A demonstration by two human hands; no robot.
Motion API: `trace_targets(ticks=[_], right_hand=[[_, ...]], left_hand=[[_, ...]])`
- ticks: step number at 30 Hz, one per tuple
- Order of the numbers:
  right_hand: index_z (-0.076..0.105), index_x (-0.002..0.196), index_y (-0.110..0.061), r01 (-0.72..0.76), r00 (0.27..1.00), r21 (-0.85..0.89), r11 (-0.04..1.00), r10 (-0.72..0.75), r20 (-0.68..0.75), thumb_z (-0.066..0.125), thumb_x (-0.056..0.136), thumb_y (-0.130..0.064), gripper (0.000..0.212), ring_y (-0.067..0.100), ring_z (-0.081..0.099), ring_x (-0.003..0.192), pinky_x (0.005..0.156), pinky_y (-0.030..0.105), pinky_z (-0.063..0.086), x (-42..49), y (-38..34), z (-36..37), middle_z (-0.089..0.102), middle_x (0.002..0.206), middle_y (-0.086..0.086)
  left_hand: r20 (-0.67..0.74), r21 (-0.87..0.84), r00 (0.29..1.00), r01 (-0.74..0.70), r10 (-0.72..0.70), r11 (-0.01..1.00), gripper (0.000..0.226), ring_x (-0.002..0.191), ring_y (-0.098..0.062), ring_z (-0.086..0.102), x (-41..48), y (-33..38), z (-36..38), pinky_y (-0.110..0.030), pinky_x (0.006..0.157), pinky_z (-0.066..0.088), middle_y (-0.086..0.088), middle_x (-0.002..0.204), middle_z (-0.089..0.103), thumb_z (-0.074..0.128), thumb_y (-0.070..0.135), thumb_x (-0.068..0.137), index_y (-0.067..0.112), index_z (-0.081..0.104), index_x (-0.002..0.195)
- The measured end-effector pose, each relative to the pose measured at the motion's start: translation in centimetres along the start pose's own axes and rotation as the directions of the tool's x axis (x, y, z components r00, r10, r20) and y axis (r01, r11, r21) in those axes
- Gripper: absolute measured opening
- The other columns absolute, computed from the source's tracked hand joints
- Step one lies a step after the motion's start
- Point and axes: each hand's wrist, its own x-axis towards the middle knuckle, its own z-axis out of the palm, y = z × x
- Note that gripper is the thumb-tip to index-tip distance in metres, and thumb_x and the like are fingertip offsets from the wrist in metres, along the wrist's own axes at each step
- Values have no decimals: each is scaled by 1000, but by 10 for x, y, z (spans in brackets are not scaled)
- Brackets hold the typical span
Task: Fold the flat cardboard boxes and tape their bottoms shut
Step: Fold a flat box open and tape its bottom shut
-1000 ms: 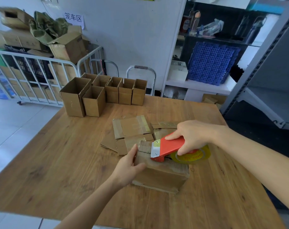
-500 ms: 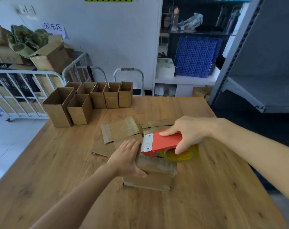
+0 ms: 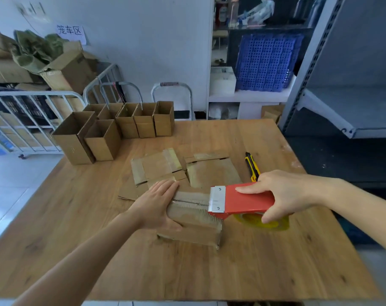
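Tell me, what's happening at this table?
A person is taping a small cardboard box shut. Their left hand presses flat on the box's left end, steadying it on the wooden table, while the right hand grips a red tape dispenser with its toothed blade resting on the box's top seam. Behind it lies flat cardboard, folded boxes stand at the far left, and a yellow utility knife lies nearby.

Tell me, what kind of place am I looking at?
Most likely a warehouse packing corner: a metal roll cage piled with cartons, steel shelving, and a wooden table with a row of folded boxes.
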Motion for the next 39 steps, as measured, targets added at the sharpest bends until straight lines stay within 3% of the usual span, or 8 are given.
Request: trace_targets(ticks=[5,9,14,21,24,31,36,39], right_hand=[[19,145,-57,-28,1000,-35,999,28,0,69,79,-53,84,8,44,95,66,18,36,-10,18,18,37,102,-17],[20,145,-57,-32,999,26,999,33,-19,70,78,-52,84,9,44,97,66,18,35,-7,26,31,38,102,-16],[17,146,-56,-15,999,37,999,16,-28,74,74,-57,92,6,41,93,67,17,34,-7,28,34,38,107,-14],[8,143,-62,-15,999,91,996,18,-33,77,66,-63,103,7,41,96,72,20,38,-20,40,54,38,107,-12],[8,143,-63,-11,999,110,994,15,-37,76,66,-64,103,9,43,97,78,23,43,-23,43,57,39,106,-13],[10,142,-65,-24,1000,164,986,27,-12,75,71,-59,96,2,41,93,70,18,35,-39,65,69,37,104,-20],[7,144,-62,-63,998,80,995,64,-5,72,72,-64,97,3,41,93,70,18,33,-45,64,74,35,103,-21],[6,148,-56,-65,998,39,997,65,5,71,74,-62,98,5,40,91,67,19,32,-36,54,77,34,100,-18]], left_hand=[[60,25,998,8,-10,1000,127,148,-14,-5,1,1,-1,-24,113,-11,2,161,2,50,89,65,18,-4,154],[132,209,990,18,-47,978,129,145,-18,-22,5,13,-13,-33,114,-18,-2,159,-18,46,87,68,13,-19,150],[161,154,979,-150,125,977,131,140,-16,-33,24,76,-8,-36,114,-20,-1,150,-35,42,91,65,16,-27,147],[118,207,981,-176,154,963,129,138,-14,-36,30,79,5,-32,111,-24,2,152,-34,19,97,55,19,-28,147],[122,204,978,-192,170,960,128,138,-12,-36,31,79,6,-31,112,-25,3,153,-34,19,97,56,20,-27,147],[153,192,977,-176,148,966,128,138,-11,-36,29,79,5,-30,110,-27,6,152,-35,36,93,63,22,-28,147],[175,151,973,-180,153,972,127,137,-8,-37,31,78,6,-30,111,-27,8,152,-36,19,100,57,23,-29,147],[159,20,979,-129,125,991,118,143,-5,-23,34,78,5,-29,114,-21,7,161,-14,-2,98,60,25,-15,152]])
